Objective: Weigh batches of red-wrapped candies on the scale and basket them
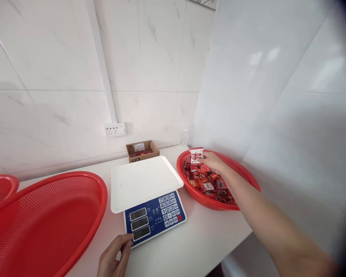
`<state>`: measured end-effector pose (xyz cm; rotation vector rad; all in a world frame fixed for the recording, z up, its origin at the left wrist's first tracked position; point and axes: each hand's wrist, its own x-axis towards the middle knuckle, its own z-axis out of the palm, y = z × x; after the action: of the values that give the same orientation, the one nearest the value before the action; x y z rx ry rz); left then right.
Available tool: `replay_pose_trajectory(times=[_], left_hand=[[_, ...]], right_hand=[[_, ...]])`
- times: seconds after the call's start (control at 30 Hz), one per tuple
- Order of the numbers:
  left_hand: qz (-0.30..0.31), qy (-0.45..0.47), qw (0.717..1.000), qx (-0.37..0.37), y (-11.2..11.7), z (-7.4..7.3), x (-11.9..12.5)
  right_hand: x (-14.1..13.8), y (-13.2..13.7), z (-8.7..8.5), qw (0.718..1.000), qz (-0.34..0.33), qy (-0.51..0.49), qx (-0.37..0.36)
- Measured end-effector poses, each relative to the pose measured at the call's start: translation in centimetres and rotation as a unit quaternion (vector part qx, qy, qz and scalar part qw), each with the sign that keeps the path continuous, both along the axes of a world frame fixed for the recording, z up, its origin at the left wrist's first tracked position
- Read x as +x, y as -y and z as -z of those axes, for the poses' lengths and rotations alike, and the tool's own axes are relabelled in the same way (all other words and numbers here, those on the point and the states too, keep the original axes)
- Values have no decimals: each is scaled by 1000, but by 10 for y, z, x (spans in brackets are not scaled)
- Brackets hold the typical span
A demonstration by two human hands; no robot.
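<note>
My right hand (213, 161) pinches a small red-and-white candy packet (196, 156) above the left part of a red plastic basket (196, 195). Inside that basket lies a heap of red wrapped candies (207, 184). At the lower middle, my left hand (115, 256) has its thumb and index finger closed at the front left corner of a digital scale (158, 219), next to the lowest display. A bare white tray (144, 181) tops the scale. Its displays are dim, with digits hard to read.
To the left stands a large red basket (99, 219) with nothing visible in it, and part of another red basket (8, 184). A small cardboard box (144, 156) with red contents sits behind the scale. Tiled walls and a wall socket (115, 130) border the white table (173, 254).
</note>
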<state>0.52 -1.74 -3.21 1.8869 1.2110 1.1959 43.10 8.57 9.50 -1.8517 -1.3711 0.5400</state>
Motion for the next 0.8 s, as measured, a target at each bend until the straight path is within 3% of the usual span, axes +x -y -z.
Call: replay_pose_trajectory(times=[0.13,0.23,0.33,0.4,0.57,0.63,0.73,0.8], left_hand=[[4,-7,1000,20,4,-5,2],[5,-12,999,33,6,-8,2],[-3,-18,999,32,5,-11,1],[-4,-19,999,25,5,-12,1],[-6,-13,1000,20,6,-14,1],[-2,-11,1000,22,7,-14,1],[8,-1,1000,12,8,-14,2],[6,17,1000,-11,8,-15,3]], right_hand=[[-49,-12,-9,986,-102,-129,5],[-100,-21,-9,961,-173,-212,-41],[-143,-29,-5,942,-250,-203,-91],[-160,-34,-3,944,-257,-181,-97],[-164,-39,-2,962,-211,-159,-76],[-160,-39,-1,964,-207,-134,-99],[-153,-39,2,972,-191,-44,-128],[-147,-40,6,980,-170,9,-103]])
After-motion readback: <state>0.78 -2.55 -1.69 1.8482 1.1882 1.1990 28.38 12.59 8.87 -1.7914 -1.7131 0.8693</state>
